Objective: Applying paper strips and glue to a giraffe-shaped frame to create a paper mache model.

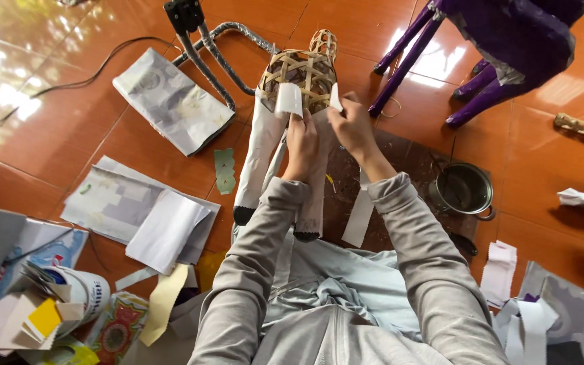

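A woven bamboo frame (302, 67) shaped like an animal body lies in front of me, its legs (257, 155) wrapped in white paper. My left hand (301, 144) presses a white paper strip (288, 99) against the frame's lower side. On the frame's right edge my right hand (351, 125) pinches another small white strip (335, 96). Both sleeves are grey.
A purple paper-covered figure (501, 40) stands at the top right. A small metal pot (464, 189) sits on a dark board to the right. Sheets of paper (170, 101) lie on the orange tiles at left, cut strips (498, 270) at right, and a paper-filled tub (69, 290) at lower left.
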